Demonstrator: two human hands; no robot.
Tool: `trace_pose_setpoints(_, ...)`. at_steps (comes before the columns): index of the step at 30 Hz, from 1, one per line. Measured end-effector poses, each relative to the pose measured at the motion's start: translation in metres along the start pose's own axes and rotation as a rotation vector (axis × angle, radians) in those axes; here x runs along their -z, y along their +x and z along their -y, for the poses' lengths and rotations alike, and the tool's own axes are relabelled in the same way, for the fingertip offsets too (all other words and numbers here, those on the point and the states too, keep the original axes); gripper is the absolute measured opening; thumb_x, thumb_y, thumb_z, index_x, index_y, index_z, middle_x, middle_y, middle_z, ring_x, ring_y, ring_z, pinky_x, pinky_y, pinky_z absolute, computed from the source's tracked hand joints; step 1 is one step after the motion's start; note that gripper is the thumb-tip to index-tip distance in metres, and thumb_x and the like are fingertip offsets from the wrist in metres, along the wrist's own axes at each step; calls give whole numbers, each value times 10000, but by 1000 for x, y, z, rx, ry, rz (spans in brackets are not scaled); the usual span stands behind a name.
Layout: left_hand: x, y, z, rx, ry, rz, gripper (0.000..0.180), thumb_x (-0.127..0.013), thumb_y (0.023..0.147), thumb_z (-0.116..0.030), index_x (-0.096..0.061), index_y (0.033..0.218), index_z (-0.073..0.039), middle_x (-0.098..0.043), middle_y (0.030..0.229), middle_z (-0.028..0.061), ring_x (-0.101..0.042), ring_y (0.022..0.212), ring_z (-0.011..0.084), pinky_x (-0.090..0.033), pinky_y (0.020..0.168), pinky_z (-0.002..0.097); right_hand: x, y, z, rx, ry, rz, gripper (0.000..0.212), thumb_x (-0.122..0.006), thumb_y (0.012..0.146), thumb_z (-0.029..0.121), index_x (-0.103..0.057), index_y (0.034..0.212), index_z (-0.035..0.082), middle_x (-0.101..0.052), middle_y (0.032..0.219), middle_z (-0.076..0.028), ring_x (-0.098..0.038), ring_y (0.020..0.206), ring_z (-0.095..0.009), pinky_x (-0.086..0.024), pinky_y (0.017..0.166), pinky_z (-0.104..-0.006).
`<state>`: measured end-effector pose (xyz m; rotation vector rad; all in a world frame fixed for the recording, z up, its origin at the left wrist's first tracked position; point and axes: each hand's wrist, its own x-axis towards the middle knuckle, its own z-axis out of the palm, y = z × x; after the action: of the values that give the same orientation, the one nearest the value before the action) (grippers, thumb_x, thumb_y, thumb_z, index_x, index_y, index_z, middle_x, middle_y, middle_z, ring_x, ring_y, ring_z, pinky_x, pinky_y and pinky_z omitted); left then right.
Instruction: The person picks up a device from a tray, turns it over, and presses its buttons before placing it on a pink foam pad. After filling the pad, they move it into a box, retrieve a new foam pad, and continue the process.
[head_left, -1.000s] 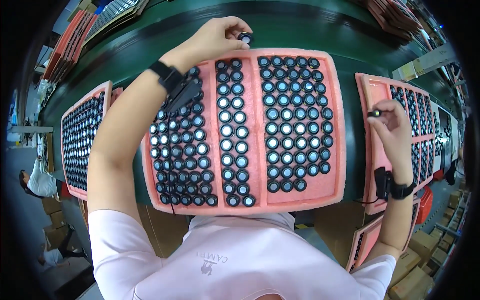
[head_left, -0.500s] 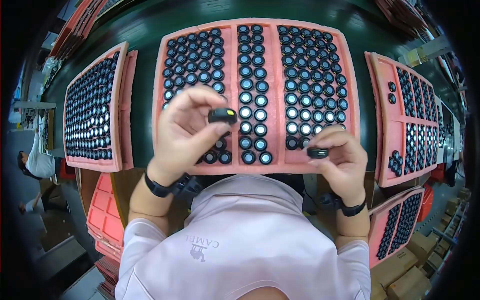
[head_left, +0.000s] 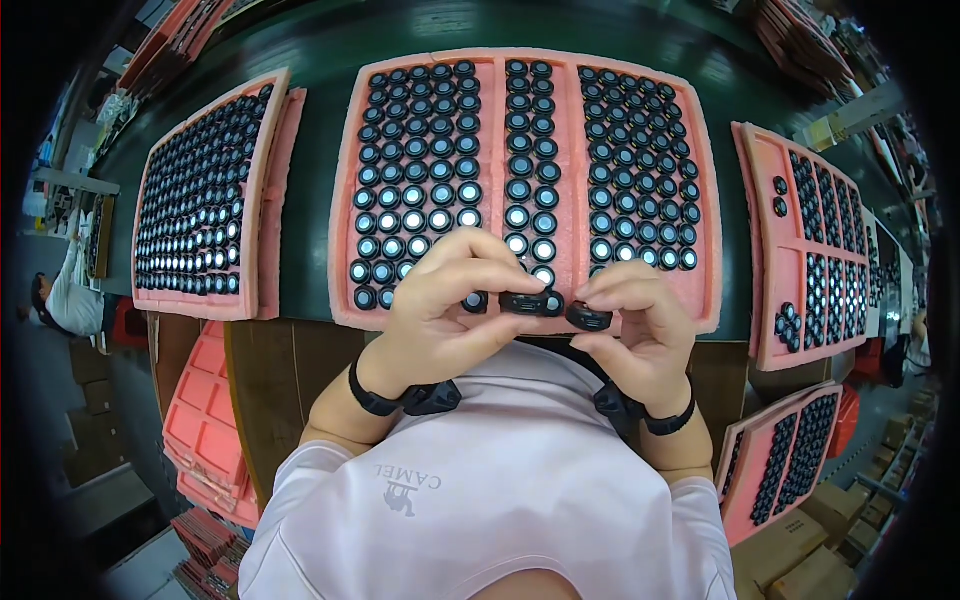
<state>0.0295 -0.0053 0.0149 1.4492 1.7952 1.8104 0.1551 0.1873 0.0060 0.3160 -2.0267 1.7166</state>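
Note:
Over the near edge of a pink foam tray (head_left: 569, 170), my two hands are close together. My left hand (head_left: 435, 315) pinches a black round disc-shaped part (head_left: 523, 303), held edge-on between thumb and fingers. A second, similar black part (head_left: 589, 317) sits between the thumb and fingers of my right hand (head_left: 648, 325), tilted a little. A small gap separates the two parts. Below and beyond my hands, the tray holds rows of the same round black parts (head_left: 415, 148) with pale grey centres, in three sections. My hands cover some of the nearest rows.
Another filled pink tray (head_left: 272, 180) stands on the left of the green table (head_left: 315, 150). At the right is a partly filled, divided tray (head_left: 788, 240), with one more tray (head_left: 745, 490) lower down. Pink trays (head_left: 205, 400) are stacked at lower left. Cardboard boxes (head_left: 815, 570) stand at lower right.
My hands have come together, each still pinching its black part. The left has moved right and nearer to me, the right has moved left. The whole view has shifted slightly.

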Motion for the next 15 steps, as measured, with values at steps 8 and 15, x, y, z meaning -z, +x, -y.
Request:
trace_pose_setpoints(8, 12, 9, 11, -36, -94, 9, 381, -676, 738, 94, -624, 1108, 20, -559, 1161, 199, -576, 1060, 253, -486, 882, 333, -7, 18, -2, -32, -29, -49, 379, -728, 738, -65, -555, 1068, 1, -545, 1143, -176, -562, 1037, -240, -489, 885, -342)
trace_pose_setpoints(15, 10, 10, 22, 93, -262, -58, 548, -669, 723, 120, -522, 1238, 4, -559, 1182, 208, -573, 1109, 285, -479, 931, 384, -3, 35, -18, 47, -119, -22, 463, -695, 731, -96, -508, 1138, 25, -526, 1166, -194, -557, 1048, -244, -503, 870, -341)
